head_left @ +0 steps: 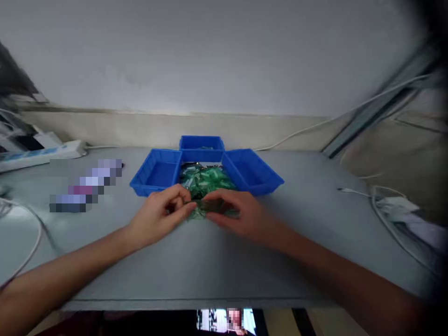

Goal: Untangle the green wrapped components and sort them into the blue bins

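Note:
My left hand [161,214] is closed in a pinch, with thumb and index finger on the left side of a small green see-through plastic packet [198,213]. My right hand [245,212] pinches the same packet from the right, its thumb below and fingers above. Fingers cover much of the packet, so its contents cannot be made out. Just beyond the fingertips lies a heap of similar green see-through packets [210,177] with white labels or strips. Dark small pieces show at the back of the heap.
Three blue bins surround the heap: a left bin [159,172], a right bin [254,172] and a back bin [202,148] with something pale inside. A blurred-out object [87,185], a power strip [45,155] and white cables lie around the grey table [196,266]. A lit screen [213,321] shows below the front edge.

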`<state>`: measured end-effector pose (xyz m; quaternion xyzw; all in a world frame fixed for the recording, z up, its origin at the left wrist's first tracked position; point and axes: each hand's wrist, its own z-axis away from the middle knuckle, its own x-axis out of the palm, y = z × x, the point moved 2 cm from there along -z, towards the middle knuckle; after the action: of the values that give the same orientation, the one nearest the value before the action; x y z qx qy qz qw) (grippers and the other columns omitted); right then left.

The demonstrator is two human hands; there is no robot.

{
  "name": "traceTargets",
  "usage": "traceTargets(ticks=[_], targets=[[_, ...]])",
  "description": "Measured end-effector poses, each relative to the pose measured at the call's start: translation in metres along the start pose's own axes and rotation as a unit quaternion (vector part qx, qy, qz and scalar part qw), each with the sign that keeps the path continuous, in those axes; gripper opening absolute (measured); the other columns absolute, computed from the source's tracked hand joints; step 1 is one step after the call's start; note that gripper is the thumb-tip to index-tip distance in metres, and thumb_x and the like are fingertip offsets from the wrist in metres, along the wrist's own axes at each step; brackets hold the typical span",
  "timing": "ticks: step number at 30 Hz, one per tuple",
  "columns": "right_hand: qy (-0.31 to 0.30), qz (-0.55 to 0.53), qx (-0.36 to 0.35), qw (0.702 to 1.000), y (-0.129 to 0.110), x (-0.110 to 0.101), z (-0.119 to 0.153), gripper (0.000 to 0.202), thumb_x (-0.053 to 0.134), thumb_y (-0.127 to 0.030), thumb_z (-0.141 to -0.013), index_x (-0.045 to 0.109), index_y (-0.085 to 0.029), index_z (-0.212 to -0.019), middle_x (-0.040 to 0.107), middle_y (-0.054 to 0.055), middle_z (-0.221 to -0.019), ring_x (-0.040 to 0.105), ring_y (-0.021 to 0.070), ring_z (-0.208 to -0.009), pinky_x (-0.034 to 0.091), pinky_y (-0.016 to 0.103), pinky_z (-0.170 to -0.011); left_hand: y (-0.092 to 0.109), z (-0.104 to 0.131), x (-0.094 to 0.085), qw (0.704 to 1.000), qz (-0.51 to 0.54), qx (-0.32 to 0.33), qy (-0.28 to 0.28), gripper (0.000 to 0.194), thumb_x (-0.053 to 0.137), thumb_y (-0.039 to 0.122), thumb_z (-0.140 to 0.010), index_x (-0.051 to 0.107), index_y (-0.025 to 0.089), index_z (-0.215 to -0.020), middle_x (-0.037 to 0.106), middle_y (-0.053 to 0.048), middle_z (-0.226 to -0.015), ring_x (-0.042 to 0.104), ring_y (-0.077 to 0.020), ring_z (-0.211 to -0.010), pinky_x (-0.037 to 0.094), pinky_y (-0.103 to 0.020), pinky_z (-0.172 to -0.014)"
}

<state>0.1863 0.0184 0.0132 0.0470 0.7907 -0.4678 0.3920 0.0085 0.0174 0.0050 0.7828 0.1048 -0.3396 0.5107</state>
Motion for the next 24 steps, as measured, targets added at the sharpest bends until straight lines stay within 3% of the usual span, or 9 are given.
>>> traceTargets(ticks=[5,12,18,24], targets=[[0.007,0.032,0.002,0.999,0.003,0.000,0.000,0.020,0.057,-0.020,-0.073,0.056,-0.019,-0.093,0.062,-0.001,-0.080,0.056,0.0098,-0.067,0.043,0.021,-0.060,0.003,0.001,-0.003,1.000,-0.012,-0.006,0.001,0.017,0.045,0.031,-0.081,0.044,0.016,-0.073,0.038,0.006,-0.054,0.036,-0.0060,-0.047,0.029,-0.015,-0.043],[0.050,0.044,0.011,0.998,0.005,-0.004,-0.001,0.011,0.052,-0.024,-0.079,0.059,-0.021,-0.086,0.063,-0.002,-0.075,0.056,0.0092,-0.063,0.041,0.021,-0.058,0.005,0.001,-0.001,0.999,0.011,-0.026,-0.040,0.020,0.053,0.034,-0.076,0.049,0.015,-0.072,0.043,0.006,-0.052,0.041,-0.0068,-0.048,0.034,-0.016,-0.046],[0.070,0.046,0.029,0.996,0.007,-0.005,0.000,0.013,0.052,-0.028,-0.079,0.061,-0.022,-0.085,0.064,-0.004,-0.073,0.056,0.0085,-0.062,0.040,0.020,-0.057,0.004,0.001,-0.003,1.000,-0.003,-0.011,-0.024,0.018,0.052,0.032,-0.077,0.051,0.015,-0.070,0.047,0.005,-0.052,0.044,-0.0067,-0.047,0.037,-0.017,-0.046],[0.117,0.112,-0.021,0.987,0.004,-0.010,-0.002,0.011,0.054,-0.027,-0.078,0.062,-0.020,-0.080,0.061,-0.001,-0.070,0.055,0.0105,-0.065,0.040,0.023,-0.061,0.003,0.000,-0.002,0.991,0.118,-0.054,-0.015,0.014,0.049,0.029,-0.080,0.055,0.016,-0.083,0.061,0.001,-0.063,0.057,-0.0089,-0.052,0.046,-0.017,-0.049]])
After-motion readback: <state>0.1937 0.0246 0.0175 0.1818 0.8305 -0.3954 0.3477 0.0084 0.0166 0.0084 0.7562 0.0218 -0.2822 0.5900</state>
